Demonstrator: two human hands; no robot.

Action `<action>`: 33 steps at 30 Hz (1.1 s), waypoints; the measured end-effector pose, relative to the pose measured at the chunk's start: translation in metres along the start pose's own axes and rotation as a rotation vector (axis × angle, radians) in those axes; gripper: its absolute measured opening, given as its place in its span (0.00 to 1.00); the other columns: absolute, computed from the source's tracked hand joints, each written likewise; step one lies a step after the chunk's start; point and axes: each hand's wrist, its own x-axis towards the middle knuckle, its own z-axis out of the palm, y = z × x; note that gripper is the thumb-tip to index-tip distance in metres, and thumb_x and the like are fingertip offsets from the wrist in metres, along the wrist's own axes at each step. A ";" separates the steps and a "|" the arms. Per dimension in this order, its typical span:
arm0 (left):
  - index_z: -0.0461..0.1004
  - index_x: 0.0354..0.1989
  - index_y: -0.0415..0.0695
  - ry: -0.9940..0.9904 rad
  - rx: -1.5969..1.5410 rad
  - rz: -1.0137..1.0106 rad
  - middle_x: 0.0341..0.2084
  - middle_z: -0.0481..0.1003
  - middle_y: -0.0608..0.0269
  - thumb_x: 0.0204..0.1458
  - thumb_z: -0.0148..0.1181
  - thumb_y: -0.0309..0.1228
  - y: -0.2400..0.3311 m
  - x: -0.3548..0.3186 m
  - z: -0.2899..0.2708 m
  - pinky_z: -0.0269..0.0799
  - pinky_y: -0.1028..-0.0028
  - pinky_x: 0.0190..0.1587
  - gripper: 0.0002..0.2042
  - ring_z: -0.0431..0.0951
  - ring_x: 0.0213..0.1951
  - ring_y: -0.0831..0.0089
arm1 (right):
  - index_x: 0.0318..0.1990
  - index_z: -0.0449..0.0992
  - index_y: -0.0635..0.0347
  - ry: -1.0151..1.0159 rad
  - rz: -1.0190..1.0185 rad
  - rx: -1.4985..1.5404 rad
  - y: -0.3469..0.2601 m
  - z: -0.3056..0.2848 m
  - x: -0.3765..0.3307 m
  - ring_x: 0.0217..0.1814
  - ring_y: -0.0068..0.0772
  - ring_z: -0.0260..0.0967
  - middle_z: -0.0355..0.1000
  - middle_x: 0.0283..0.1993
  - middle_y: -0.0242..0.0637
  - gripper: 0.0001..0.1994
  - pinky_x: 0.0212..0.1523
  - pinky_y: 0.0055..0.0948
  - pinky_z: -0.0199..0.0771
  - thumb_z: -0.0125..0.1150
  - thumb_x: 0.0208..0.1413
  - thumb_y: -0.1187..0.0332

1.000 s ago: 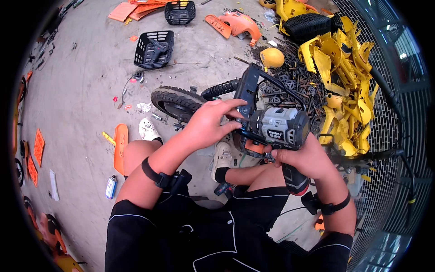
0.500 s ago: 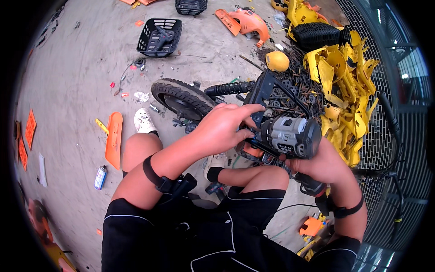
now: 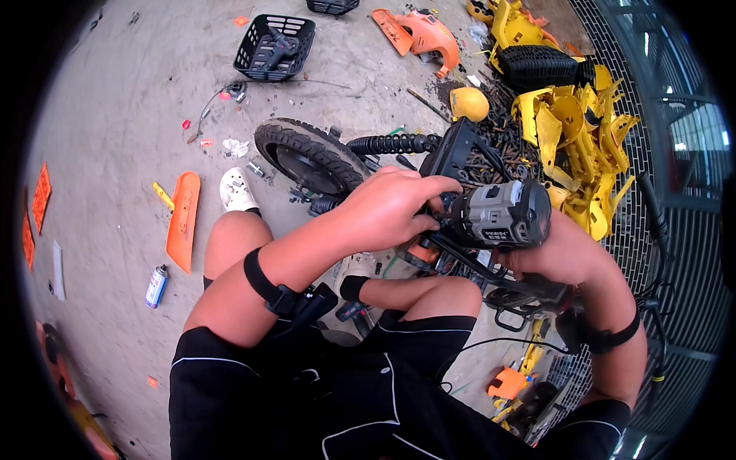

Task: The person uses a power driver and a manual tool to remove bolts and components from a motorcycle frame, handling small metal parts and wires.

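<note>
My right hand [image 3: 563, 245] grips a grey and black cordless impact wrench [image 3: 500, 215], its nose pointing left into a partly stripped electric scooter. My left hand [image 3: 392, 205] is at that nose, thumb and fingers drawn together around something small that I cannot make out. The wrench's tip is hidden by those fingers. Beneath both hands lies the scooter's dark frame [image 3: 475, 264]. To the left of it extend a black shock absorber [image 3: 391, 144] and a treaded wheel [image 3: 310, 161].
Yellow body panels [image 3: 571, 138] are heaped at the right beside a pile of dark metal parts [image 3: 498, 126]. A black basket [image 3: 274, 47] with a tool inside stands far left. An orange fender [image 3: 184, 222] and a spray can [image 3: 156, 287] are on the floor at left.
The wrench and my right hand have shifted slightly right and up, with the wrench's lower end swinging right. My left hand stays by the nose. The whole view has shifted a little.
</note>
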 end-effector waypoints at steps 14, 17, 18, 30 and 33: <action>0.74 0.51 0.41 0.250 -0.004 -0.104 0.38 0.79 0.51 0.54 0.56 0.24 -0.043 0.018 0.002 0.76 0.62 0.45 0.15 0.80 0.41 0.56 | 0.43 0.76 0.67 0.022 0.074 0.084 -0.003 0.017 -0.001 0.25 0.23 0.71 0.75 0.30 0.32 0.14 0.29 0.27 0.73 0.67 0.47 0.78; 0.75 0.49 0.41 0.180 0.074 -0.095 0.38 0.79 0.49 0.54 0.56 0.26 -0.048 0.020 0.001 0.75 0.58 0.46 0.13 0.79 0.43 0.51 | 0.41 0.76 0.67 0.055 0.041 0.074 -0.006 0.019 -0.002 0.25 0.24 0.71 0.75 0.29 0.32 0.13 0.28 0.28 0.73 0.67 0.47 0.78; 0.76 0.48 0.41 0.147 0.101 -0.092 0.39 0.79 0.49 0.54 0.56 0.27 -0.050 0.021 0.001 0.75 0.57 0.47 0.13 0.79 0.44 0.50 | 0.41 0.76 0.67 0.072 0.031 0.076 -0.007 0.021 -0.003 0.24 0.24 0.71 0.75 0.28 0.32 0.12 0.28 0.28 0.73 0.67 0.47 0.78; 0.77 0.46 0.42 0.095 0.197 -0.149 0.38 0.80 0.49 0.53 0.55 0.28 -0.065 0.018 -0.005 0.75 0.55 0.46 0.13 0.79 0.43 0.49 | 0.41 0.76 0.67 0.020 0.053 0.181 0.000 0.023 0.000 0.26 0.25 0.72 0.76 0.31 0.33 0.12 0.29 0.27 0.73 0.65 0.47 0.81; 0.77 0.46 0.41 0.083 0.203 -0.161 0.38 0.80 0.49 0.53 0.54 0.28 -0.067 0.019 -0.006 0.75 0.55 0.46 0.13 0.79 0.42 0.48 | 0.43 0.76 0.67 0.026 0.066 0.189 0.000 0.025 -0.002 0.27 0.25 0.72 0.76 0.32 0.33 0.13 0.30 0.27 0.74 0.65 0.48 0.81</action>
